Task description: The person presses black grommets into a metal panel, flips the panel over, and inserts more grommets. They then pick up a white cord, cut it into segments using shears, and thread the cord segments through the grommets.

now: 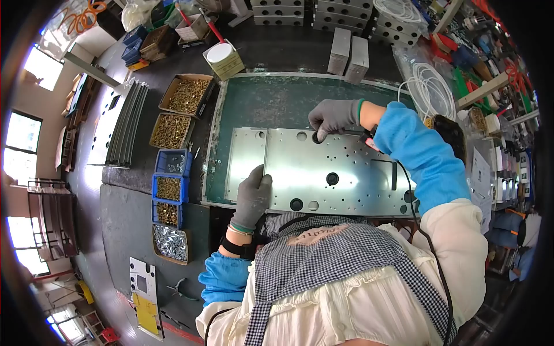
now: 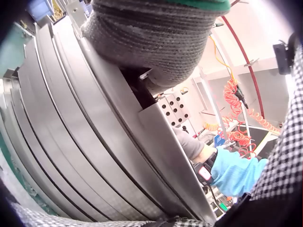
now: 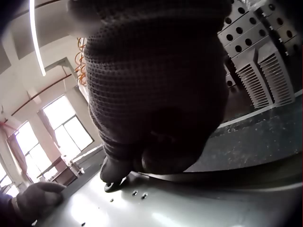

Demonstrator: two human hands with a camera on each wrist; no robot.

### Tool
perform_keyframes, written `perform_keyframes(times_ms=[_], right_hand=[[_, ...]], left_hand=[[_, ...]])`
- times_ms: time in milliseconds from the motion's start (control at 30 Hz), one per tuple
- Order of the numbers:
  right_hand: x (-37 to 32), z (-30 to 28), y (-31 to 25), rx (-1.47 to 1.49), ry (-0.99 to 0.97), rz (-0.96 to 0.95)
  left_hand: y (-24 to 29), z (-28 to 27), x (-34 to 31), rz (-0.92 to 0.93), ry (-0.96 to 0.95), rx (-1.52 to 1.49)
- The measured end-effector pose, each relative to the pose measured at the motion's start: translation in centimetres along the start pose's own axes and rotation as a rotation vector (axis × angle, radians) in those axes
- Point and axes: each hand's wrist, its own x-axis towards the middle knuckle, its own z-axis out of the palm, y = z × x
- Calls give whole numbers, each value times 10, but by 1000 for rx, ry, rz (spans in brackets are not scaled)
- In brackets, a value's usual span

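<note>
A silvery metal panel with many holes lies before the person; the left wrist view shows several panels stacked below it. At the far edge my right hand, in a grey glove, bends over a hole with fingers curled. Its thumb and fingertips pinch a black rubber grommet at that hole, mostly covered by the glove. More black grommets sit in other holes of the panel. My left hand, gloved too, grips the upper panel at its left edge, near the front corner.
A green work mat lies under the stack. On its left stand boxes of brass fittings, blue bins and a box of silvery screws. Pliers lie front left. Two grey finned blocks and coiled white tubing are behind.
</note>
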Motion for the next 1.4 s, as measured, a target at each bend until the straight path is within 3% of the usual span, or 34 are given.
perform_keyframes(times_ms=[100,200,300,367,467,533,567,633,700,767,867,933,967,1000,1033,1067,1167,1267,1300,1400], right_hand=[[1,-12,5,242,-73,26],[11,-10,3,192,-72,57],[13,-4,-7,81,-23,98],[18,0,-6,0,-19,123],[-6,10,-12,-204,135,-46],[8,16,2,23,111,78],[2,11,-11,-41,72,120],[4,5,-22,-112,28,197],[-10,8,-31,-311,109,87],[-3,18,-23,-400,214,-2],[1,28,-3,-185,253,-12],[-46,50,-5,-57,559,-264],[-61,66,1,-108,603,-448],[-81,83,-2,-146,607,-478],[-87,101,13,-377,562,-545],[-95,115,4,-417,422,-275],[-86,144,22,-304,535,-347],[-106,127,30,0,611,-371],[-108,119,40,-2,720,-373],[-126,93,75,158,911,-6]], left_hand=[[-9,4,2,24,54,1],[1,0,1,-35,2,23],[13,-2,1,-229,-51,-109],[15,0,1,-179,-35,-121],[22,-2,4,-294,-91,-140],[8,-2,2,-206,-84,-108],[-1,-3,3,-106,-68,-78],[7,2,7,-174,-78,-138],[27,4,-1,-271,-60,-153],[16,5,0,-219,-8,-119],[15,0,-1,-201,-56,-114],[27,-4,-2,-213,-121,-135],[27,-3,0,-223,-105,-149],[27,-4,0,-239,-96,-159],[25,-3,-1,-257,-96,-166],[27,-3,-1,-266,-86,-160],[24,-5,7,-244,-132,-156],[30,-7,6,-291,-180,-122],[30,-9,7,-292,-195,-101],[32,-10,2,-244,-206,-203]])
